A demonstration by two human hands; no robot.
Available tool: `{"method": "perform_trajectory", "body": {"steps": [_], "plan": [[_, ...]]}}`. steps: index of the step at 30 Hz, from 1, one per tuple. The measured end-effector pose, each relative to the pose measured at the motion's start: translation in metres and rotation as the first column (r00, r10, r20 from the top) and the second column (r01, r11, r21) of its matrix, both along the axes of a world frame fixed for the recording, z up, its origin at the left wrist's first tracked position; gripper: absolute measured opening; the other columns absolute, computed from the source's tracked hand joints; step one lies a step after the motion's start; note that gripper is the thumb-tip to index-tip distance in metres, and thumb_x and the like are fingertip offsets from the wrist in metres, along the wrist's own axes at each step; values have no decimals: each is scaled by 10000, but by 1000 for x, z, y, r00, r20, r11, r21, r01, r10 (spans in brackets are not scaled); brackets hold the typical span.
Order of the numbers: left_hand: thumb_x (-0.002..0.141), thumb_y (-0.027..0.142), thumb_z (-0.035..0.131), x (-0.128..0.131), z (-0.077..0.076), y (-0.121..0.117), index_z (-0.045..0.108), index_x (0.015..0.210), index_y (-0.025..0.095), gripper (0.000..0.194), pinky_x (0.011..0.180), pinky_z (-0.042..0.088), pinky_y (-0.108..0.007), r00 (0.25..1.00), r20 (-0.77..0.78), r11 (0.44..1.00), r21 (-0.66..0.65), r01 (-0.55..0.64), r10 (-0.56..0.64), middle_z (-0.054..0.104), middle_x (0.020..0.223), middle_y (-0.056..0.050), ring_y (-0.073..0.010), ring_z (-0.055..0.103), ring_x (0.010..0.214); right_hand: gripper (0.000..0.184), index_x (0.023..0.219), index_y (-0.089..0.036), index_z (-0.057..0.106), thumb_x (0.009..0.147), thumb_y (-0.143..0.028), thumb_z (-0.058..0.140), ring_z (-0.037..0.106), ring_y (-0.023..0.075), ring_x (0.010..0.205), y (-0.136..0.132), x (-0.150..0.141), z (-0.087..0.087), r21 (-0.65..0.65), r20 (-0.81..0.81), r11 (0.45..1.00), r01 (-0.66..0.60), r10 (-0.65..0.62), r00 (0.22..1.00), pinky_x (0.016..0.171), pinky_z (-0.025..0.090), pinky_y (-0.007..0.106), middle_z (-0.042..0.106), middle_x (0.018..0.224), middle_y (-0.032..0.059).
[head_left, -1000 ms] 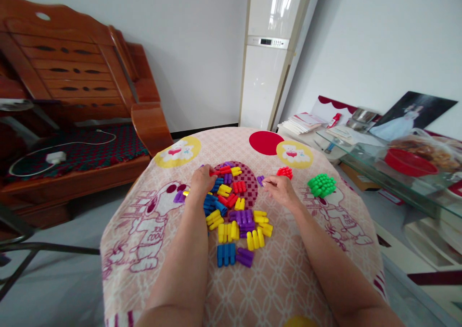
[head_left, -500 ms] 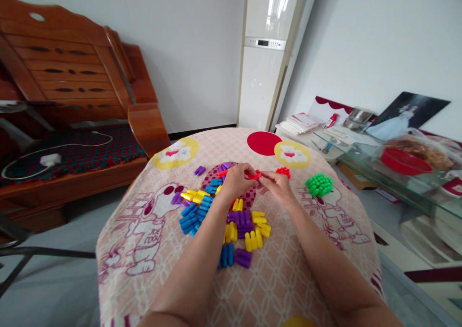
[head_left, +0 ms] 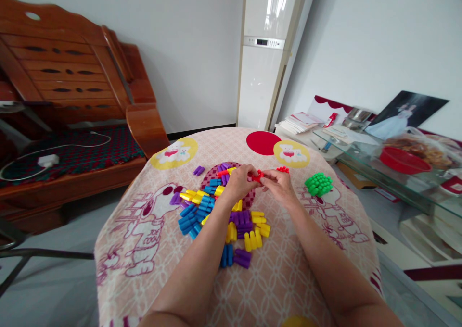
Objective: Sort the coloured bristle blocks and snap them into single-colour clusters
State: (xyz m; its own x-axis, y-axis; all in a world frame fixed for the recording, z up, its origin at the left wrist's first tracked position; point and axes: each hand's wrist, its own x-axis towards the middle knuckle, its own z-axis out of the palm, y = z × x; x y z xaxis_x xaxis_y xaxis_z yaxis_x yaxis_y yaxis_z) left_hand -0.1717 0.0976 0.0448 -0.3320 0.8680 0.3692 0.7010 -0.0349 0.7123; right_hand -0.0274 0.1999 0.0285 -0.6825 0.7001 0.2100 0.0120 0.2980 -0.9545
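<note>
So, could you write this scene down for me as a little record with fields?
Left hand: pinching red toy blocks, number unclear
Right hand: pinching them from the other side
Scattered: blue blocks, yellow blocks, purple blocks
Beyond right hand: red cluster
Right of right hand: green cluster
Surface: patterned tablecloth
Background left: wooden bench

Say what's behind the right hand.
Past the right hand, the upper part of a red cluster shows above the tablecloth. The hand hides the rest.
</note>
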Motion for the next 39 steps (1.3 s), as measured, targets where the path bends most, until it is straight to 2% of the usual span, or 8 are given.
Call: {"method": "perform_trajectory", "body": {"steps": [3,6,8,11,17,28,34,39], "plan": [[702,156,709,-4,1,-3,676,878,169,180,800,517,-304,999,34,999,5,-34,34,716,910,-49,-189,662,869,383,1003,-153,730,751,-433,666,703,246,812,21,14,6,165,-41,965,203,-199,979,717,582,349,757,909,90],[727,148,671,-11,2,-6,691,911,167,186,796,524,-299,993,89,997,-20,-73,74,731,935,-61,-193,679,878,360,1024,-148,717,776,-375,589,686,252,881,48,33,9,382,-78,823,420,-424,902,825,553,370,755,966,110],[737,147,654,-15,2,-7,702,910,168,181,791,527,-299,990,100,995,-39,-94,98,741,926,-64,-196,687,869,357,1020,-139,712,769,-335,551,677,255,881,64,43,5,487,-37,734,474,-524,851,847,535,377,752,972,131],[745,157,645,-22,2,-10,714,916,173,185,795,529,-302,986,102,991,-51,-125,129,753,927,-60,-200,695,863,350,1001,-132,707,751,-296,524,670,261,859,79,48,-9,570,65,677,466,-602,796,840,518,387,748,952,153],[762,202,654,-39,3,-20,724,935,174,189,772,532,-297,958,161,972,-69,-227,235,763,928,-59,-201,703,837,302,974,-157,697,776,-290,512,652,258,833,90,46,-31,640,130,649,412,-619,774,803,503,373,739,893,134],[813,154,541,-61,-5,-27,759,975,166,272,786,505,-309,908,-23,897,-148,-417,419,756,883,-82,-219,678,819,375,996,-132,719,853,-289,410,658,305,943,90,43,-31,658,268,684,315,-603,751,878,491,418,732,991,189],[740,134,621,-45,-6,-25,745,970,167,263,808,515,-305,978,-155,926,-329,-183,138,757,926,-77,-220,687,871,371,994,-135,737,850,-281,428,659,289,948,76,42,-18,692,70,586,423,-637,768,897,496,404,740,1002,177],[693,137,654,-23,-8,-19,737,969,138,288,832,508,-323,916,-400,871,-458,-180,-21,739,1001,-119,-270,675,991,280,967,-146,742,862,-281,519,677,226,813,46,23,-14,648,47,702,296,-425,904,789,517,332,750,898,119]]}}
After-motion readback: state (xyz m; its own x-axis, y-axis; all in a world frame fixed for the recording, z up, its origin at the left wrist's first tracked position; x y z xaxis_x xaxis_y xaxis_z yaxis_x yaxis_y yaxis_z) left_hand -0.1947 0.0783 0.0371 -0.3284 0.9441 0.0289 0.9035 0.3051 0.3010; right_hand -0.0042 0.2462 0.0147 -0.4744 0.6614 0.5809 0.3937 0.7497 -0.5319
